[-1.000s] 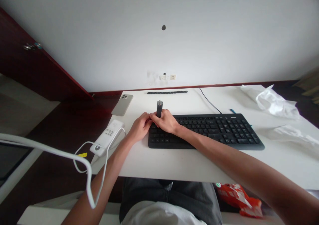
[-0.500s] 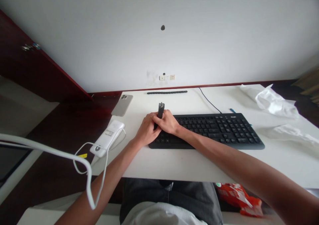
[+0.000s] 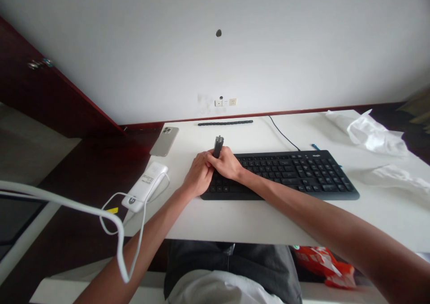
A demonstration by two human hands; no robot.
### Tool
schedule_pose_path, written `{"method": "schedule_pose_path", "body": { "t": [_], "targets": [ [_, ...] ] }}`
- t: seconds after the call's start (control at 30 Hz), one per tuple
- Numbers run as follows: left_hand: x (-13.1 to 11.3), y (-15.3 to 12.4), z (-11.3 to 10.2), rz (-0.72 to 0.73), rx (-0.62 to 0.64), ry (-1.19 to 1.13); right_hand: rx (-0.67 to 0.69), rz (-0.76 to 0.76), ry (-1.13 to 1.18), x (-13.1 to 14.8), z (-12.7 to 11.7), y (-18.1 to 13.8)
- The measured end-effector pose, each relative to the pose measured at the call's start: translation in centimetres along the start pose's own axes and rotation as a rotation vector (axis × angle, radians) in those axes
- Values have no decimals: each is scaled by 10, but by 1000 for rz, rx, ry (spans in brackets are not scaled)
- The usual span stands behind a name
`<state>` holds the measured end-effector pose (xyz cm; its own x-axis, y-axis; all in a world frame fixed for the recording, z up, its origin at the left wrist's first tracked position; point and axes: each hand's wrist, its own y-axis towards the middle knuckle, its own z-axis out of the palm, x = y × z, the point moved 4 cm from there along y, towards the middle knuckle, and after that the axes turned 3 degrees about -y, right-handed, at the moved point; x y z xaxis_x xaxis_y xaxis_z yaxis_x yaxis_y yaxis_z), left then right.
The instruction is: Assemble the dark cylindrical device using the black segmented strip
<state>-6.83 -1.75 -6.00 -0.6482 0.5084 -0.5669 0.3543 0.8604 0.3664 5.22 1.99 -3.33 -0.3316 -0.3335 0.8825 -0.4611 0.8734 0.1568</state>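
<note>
A black bar-shaped tool (image 3: pixel 218 147) with a grey, metal-looking top end stands nearly upright over the left end of a black keyboard (image 3: pixel 298 174). My left hand (image 3: pixel 198 174) is closed around its lower part. From the right side, my right hand (image 3: pixel 227 162) clasps the same tool, its thumb crossing toward my left hand. The two hands press together, and they hide the tool's lower end. Whether that end touches the keys cannot be seen. The keyboard lies flat on the white table (image 3: pixel 235 223).
At the left are a phone (image 3: pixel 164 141) and a white power bank (image 3: pixel 146 185) with a white cable (image 3: pixel 120 245). A thin black segmented strip (image 3: pixel 225 123) lies along the back. White plastic wrapping (image 3: pixel 376 133) is on the right; a red bag (image 3: pixel 324 263) sits below the table.
The camera view has shifted slightly. Both hands keep their hold on the black bar-shaped tool, whose top leans a touch more to the right.
</note>
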Motion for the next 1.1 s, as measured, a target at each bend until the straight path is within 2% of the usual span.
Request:
{"method": "schedule_pose_path", "body": {
  "t": [0.33,0.53,0.67,0.93,1.1],
  "targets": [
    [-2,2,-2,2,1,14,-39,29,33,-3,0,-2],
    [-2,2,-2,12,2,-14,-170,25,263,-6,-5,2],
    [-2,2,-3,-7,5,-45,-187,39,265,-8,-5,5],
    [14,-5,-25,-141,-88,-249,-262,7,212,-8,-6,2],
    [17,-7,-34,-119,-31,-199,-278,38,166,-9,-7,1]
  ]
}}
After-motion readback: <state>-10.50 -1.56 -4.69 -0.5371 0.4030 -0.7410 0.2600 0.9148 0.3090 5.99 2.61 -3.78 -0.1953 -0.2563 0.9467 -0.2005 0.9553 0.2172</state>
